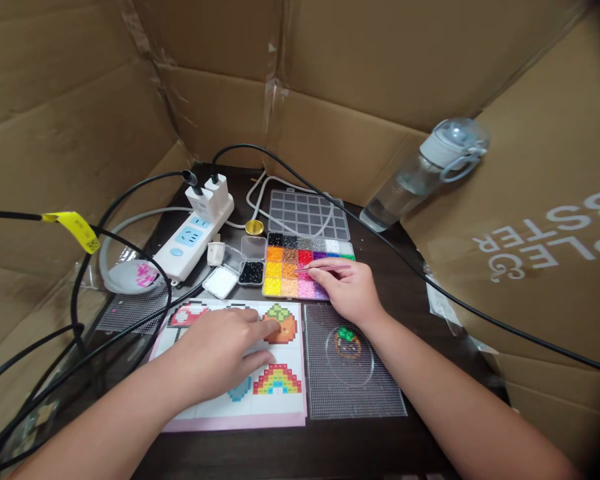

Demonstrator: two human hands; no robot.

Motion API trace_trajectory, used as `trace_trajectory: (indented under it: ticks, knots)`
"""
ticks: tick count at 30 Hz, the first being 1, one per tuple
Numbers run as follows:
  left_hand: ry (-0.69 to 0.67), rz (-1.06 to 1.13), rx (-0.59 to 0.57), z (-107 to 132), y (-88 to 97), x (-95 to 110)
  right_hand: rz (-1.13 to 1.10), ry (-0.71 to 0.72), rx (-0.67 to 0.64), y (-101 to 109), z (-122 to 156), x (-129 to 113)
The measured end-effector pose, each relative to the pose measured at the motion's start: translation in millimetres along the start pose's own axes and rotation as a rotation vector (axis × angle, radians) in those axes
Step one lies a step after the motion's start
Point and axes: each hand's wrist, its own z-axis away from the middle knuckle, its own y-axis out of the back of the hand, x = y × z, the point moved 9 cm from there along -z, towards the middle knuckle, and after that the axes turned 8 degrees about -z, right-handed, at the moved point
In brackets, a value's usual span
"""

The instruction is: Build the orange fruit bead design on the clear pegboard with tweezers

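Observation:
My right hand [347, 287] grips pink tweezers [330, 268], their tips over the orange compartments of the bead box [274, 272]. My left hand [230, 347] rests on the pattern sheet [280, 417], fingers apart, its index finger on the printed orange fruit [286, 331] with green leaves. Below that fingertip is a printed rainbow [277, 381]. Right of the sheet lies a clear pegboard [325, 393], partly under my right forearm. On it, green beads [347, 333] sit above an outline of orange beads [337, 345] with some dark beads inside.
Small boxes of black beads [251, 272] and white beads [221, 282] stand left of the bead box. A power strip [195, 240], black cables [130, 327] and a pegboard [133, 313] lie to the left. A water bottle [410, 180] leans against cardboard walls [350, 73].

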Motion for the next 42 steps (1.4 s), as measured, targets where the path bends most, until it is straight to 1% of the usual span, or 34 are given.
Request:
trace_trajectory:
  ticks: [18,27,31,34,38,40,42]
  knots:
    - [-0.007,-0.011,0.022,0.7,-0.1,-0.2,0.022,0.012,0.013,6.1,-0.1,1.9]
    - [-0.004,-0.009,0.010,1.9,-0.6,0.6,0.040,0.016,0.020,7.7,0.0,5.0]
    - [0.001,-0.016,0.002,1.2,-1.3,0.1,0.033,0.029,0.040,10.8,1.2,-1.4]
    - [0.003,-0.016,-0.009,0.8,-0.6,0.5,0.039,0.063,0.068,19.7,6.5,-15.4]
    - [0.009,-0.017,-0.019,0.6,0.5,0.2,0.031,0.078,0.125,42.9,23.5,-30.7]
    - [0.002,-0.029,-0.025,0.4,0.1,0.3,0.039,0.064,0.151,56.3,36.3,-30.3]
    - [-0.007,-0.036,-0.023,0.3,-0.1,0.6,0.029,0.040,0.175,69.6,51.5,-24.2]
